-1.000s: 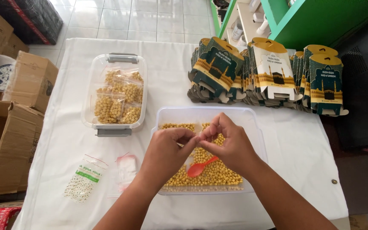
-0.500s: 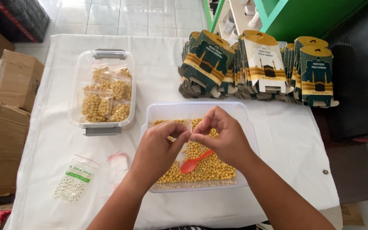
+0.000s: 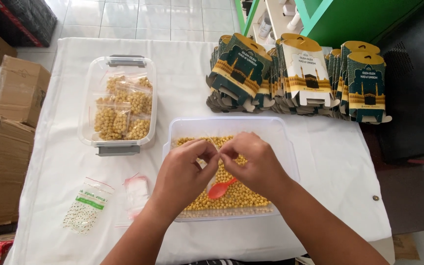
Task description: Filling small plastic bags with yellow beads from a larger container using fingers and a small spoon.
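Left hand (image 3: 182,174) and right hand (image 3: 256,164) pinch a small clear plastic bag (image 3: 215,146) between them, fingers narrow, above the clear plastic tub of yellow chickpeas (image 3: 280,135).

Clear glossy plastic tub (image 3: 280,128); matt white tablecloth (image 3: 182,78).

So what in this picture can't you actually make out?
- Head view: what the fingers pinch. The left hand and right hand cover it; only a thin clear edge shows.
- The orange spoon: its handle runs under the right hand.
- The yellow pellets in the clear tub: too small to identify.
- The cardboard boxes: cut off by the left edge.
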